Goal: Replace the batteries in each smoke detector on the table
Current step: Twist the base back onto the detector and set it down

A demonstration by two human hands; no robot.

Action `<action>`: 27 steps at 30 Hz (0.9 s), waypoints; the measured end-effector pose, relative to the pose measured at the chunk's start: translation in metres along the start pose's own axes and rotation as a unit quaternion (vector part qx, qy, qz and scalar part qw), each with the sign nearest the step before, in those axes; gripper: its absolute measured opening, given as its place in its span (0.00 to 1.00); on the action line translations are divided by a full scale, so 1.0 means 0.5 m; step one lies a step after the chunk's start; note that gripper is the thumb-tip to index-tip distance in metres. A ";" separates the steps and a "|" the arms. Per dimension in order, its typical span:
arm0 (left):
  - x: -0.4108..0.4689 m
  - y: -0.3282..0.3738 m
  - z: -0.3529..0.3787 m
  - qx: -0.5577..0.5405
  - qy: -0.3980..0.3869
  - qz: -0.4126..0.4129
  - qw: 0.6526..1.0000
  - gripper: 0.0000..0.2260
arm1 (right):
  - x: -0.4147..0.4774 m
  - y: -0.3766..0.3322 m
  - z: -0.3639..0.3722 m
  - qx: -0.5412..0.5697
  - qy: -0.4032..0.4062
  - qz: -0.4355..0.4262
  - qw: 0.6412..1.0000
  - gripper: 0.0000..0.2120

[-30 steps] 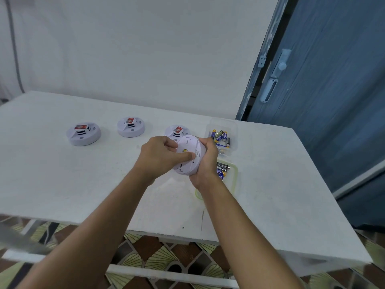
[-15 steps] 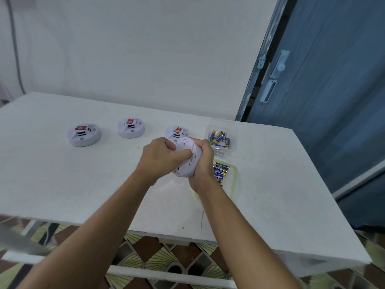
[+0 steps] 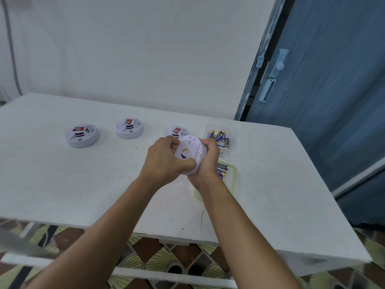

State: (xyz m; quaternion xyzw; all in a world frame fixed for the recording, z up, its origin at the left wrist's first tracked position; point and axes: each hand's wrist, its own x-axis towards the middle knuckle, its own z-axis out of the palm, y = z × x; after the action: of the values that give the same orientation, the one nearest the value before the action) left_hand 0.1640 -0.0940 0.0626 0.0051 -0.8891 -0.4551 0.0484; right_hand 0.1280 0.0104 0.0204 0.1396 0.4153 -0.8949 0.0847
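A white round smoke detector point(image 3: 190, 152) is held above the table, tilted so its back with a yellow label faces me. My left hand point(image 3: 164, 161) grips its left rim and lower edge with curled fingers. My right hand point(image 3: 209, 161) cups its right side from behind. Three more white detectors rest on the table point(image 3: 62, 184): one at the left point(image 3: 82, 135), one in the middle point(image 3: 129, 128), one partly hidden behind my hands point(image 3: 176, 130). Each shows a red-labelled battery on top.
A clear box of loose batteries point(image 3: 220, 137) stands just right of my hands. A green-rimmed tray with batteries point(image 3: 233, 176) lies nearer, partly hidden by my right wrist. A blue door point(image 3: 323, 101) stands at the right; the table's front edge is close to me.
The detector has been turned in my hands, so its yellow-labelled back faces me more. My left fingers moved from its face to its rim and lower edge.
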 end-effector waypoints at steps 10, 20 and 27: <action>-0.002 -0.014 0.018 -0.031 -0.002 -0.057 0.998 0.28 | -0.004 0.005 -0.010 -0.002 -0.004 -0.022 1.000 0.21; 0.002 -0.014 0.023 -0.045 0.012 -0.070 0.996 0.23 | -0.007 0.008 -0.009 0.026 -0.007 -0.030 0.999 0.25; 0.020 -0.048 -0.017 -0.119 -0.062 -0.026 0.991 0.12 | -0.002 -0.028 -0.039 0.070 0.021 0.049 0.996 0.16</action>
State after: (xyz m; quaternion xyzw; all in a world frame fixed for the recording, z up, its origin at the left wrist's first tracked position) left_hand 0.1539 -0.1156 0.0490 -0.0056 -0.8295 -0.5581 -0.0189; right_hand 0.1286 0.0344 0.0190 0.1839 0.3459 -0.9135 0.1098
